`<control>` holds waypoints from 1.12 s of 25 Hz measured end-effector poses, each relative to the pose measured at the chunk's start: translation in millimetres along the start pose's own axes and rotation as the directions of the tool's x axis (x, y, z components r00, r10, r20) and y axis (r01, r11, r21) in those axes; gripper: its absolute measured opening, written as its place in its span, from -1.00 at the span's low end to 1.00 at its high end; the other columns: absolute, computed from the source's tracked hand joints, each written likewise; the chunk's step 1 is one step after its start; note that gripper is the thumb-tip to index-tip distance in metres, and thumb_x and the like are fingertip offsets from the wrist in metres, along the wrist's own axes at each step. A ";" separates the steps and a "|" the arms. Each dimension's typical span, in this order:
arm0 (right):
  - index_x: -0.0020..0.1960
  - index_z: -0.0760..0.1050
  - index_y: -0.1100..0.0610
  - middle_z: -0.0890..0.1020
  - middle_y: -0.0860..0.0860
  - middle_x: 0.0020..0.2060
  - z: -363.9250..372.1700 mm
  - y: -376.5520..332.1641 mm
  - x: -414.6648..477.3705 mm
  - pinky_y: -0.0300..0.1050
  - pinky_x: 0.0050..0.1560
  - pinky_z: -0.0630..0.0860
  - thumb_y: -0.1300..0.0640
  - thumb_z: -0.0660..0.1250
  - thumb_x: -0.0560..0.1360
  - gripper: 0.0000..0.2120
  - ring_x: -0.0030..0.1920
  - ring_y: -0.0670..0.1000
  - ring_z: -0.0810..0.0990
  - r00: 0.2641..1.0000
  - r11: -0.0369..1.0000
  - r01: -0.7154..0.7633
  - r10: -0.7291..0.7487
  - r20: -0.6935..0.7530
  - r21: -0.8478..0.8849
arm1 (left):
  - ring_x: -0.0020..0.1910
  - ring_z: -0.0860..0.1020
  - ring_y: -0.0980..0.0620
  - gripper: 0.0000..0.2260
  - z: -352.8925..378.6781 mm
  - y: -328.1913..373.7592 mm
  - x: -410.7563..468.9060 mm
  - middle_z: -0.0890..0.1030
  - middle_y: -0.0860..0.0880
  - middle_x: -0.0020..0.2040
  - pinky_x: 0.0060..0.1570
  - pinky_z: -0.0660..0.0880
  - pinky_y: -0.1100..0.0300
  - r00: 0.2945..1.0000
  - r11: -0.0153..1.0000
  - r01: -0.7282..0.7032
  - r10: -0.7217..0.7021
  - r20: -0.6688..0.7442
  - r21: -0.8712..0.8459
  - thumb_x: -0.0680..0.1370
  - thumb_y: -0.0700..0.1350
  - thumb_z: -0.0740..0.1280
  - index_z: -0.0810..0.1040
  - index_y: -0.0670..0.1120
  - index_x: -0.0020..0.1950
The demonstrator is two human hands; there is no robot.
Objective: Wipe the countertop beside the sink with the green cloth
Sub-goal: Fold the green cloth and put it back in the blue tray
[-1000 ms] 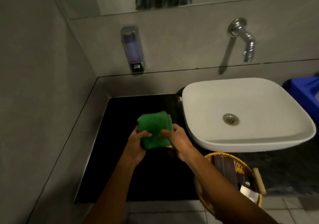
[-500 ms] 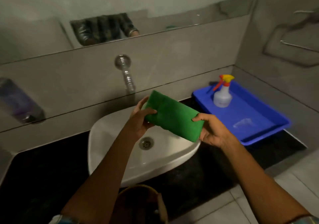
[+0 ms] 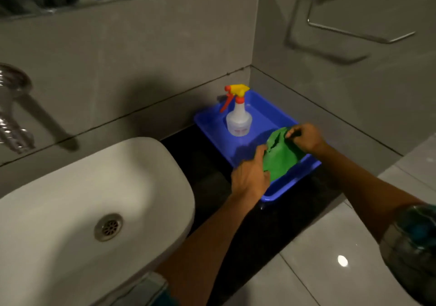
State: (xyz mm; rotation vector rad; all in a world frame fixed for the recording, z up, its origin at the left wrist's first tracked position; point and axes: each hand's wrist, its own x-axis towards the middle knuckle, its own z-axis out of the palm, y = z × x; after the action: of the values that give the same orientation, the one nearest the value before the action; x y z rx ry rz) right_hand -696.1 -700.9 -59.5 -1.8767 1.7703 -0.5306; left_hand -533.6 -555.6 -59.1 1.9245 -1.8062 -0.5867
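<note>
Head view: green cloth (image 3: 280, 156) held over the near right part of a blue tray (image 3: 292, 183), pinched between both hands. Left hand (image 3: 250, 176) closed on its lower left edge, right hand (image 3: 305, 137) gripping its upper corner between thumb and fingertips. Looks soft and thin, rumpled, hanging in loose folds rather than flat. Cannot tell whether touching the tray floor.

Step in hand, by the look of it: shaking out or regrouping the cloth, no wiping contact with the countertop (image 3: 212, 164) yet. Next move likely calls for bunching or flattening the cloth under one palm, bringing it down onto the dark strip between sink (image 3: 141, 169) and tray, then pressing and sweeping.

Countertop: black, polished, stone-like, narrow here. Tray: glossy plastic, rectangular, low-walled, sitting on the countertop in the corner. Spray bottle (image 3: 238, 119) upright at its back, translucent white body, red and yellow trigger. Sink: white, smooth, rounded-square basin with metal drain (image 3: 108, 226). Walls in matte grey tile; chrome tap (image 3: 11, 110) at far left, blurred.
</note>
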 end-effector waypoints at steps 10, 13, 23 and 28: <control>0.26 0.50 0.08 0.47 0.25 0.25 43.4 -44.1 -71.5 0.17 0.29 0.32 0.23 0.25 0.45 -0.62 0.27 0.27 0.43 0.999 0.973 0.031 -0.034 -0.010 -0.231 | 0.44 0.21 -0.20 -0.54 -29.0 -14.9 -34.9 0.30 -0.14 0.46 0.33 0.22 -0.20 0.989 0.905 -0.085 0.127 -0.074 0.417 0.45 -0.04 0.32 0.37 -0.04 0.34; 0.09 0.57 0.14 0.64 0.20 0.02 76.1 -105.4 -168.5 0.02 0.11 0.49 0.37 0.24 0.40 -0.67 0.06 0.21 0.59 0.961 0.956 0.269 -0.274 0.028 0.118 | 0.44 0.27 -0.17 -0.53 -83.8 -60.4 -100.2 0.39 -0.12 0.44 0.32 0.26 -0.13 0.932 0.931 -0.029 0.157 -0.328 0.364 0.42 -0.05 0.34 0.42 -0.02 0.33; -0.20 0.47 0.05 0.55 -0.10 -0.40 199.2 -197.6 -397.9 -0.36 -0.44 0.32 -0.06 0.40 0.45 -0.79 -0.41 -0.20 0.50 0.753 0.954 0.297 -0.262 0.604 0.043 | 0.04 0.55 -0.08 -0.72 -179.0 -254.7 -436.5 0.65 0.01 -0.01 0.03 0.28 0.03 0.558 0.568 0.798 -0.576 -0.597 0.198 0.49 0.21 0.23 0.53 0.10 0.08; -0.14 0.50 0.17 0.62 -0.01 -0.38 217.8 -203.5 -421.5 -0.28 -0.45 0.50 0.13 0.45 0.45 -0.84 -0.40 -0.11 0.61 0.825 0.998 0.050 -0.063 0.562 0.040 | -0.06 0.66 0.01 -0.77 -154.1 -293.4 -477.8 0.72 -0.05 -0.08 -0.04 0.57 0.11 0.559 0.542 0.746 -0.825 -0.079 -0.386 0.47 0.08 0.42 0.69 -0.03 0.01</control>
State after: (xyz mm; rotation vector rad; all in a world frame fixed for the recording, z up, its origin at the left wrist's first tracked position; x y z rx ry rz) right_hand -436.2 -255.6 -86.8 -1.8245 1.3068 0.0050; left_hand -234.3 -58.5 -97.7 2.3856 -0.5135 -0.7918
